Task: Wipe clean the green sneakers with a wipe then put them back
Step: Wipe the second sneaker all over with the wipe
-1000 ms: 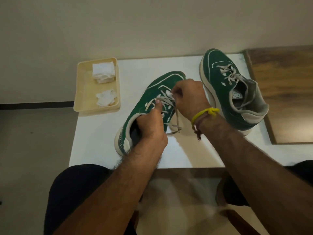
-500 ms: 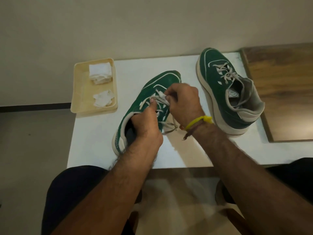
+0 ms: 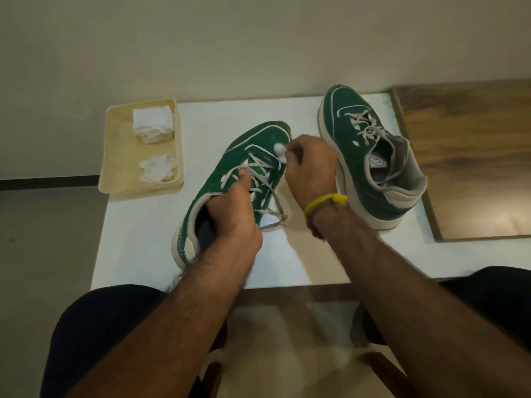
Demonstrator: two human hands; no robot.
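Observation:
A green sneaker (image 3: pixel 218 179) with white laces lies tilted on the white table (image 3: pixel 149 239), toe pointing away. My left hand (image 3: pixel 232 214) grips it at the collar, fingers inside the opening and thumb on the laces. My right hand (image 3: pixel 311 168) pinches a small white wipe (image 3: pixel 281 152) against the upper near the toe. The second green sneaker (image 3: pixel 344 116) stands upright to the right, untouched.
A beige tray (image 3: pixel 115 156) at the table's back left holds a folded stack of wipes (image 3: pixel 153 123) and a crumpled wipe (image 3: pixel 158 168). A wooden board (image 3: pixel 471 162) adjoins the table on the right. My knees sit under the near edge.
My right hand has slid the wipe from the lace area up toward the toe of the held sneaker. My left hand keeps its grip.

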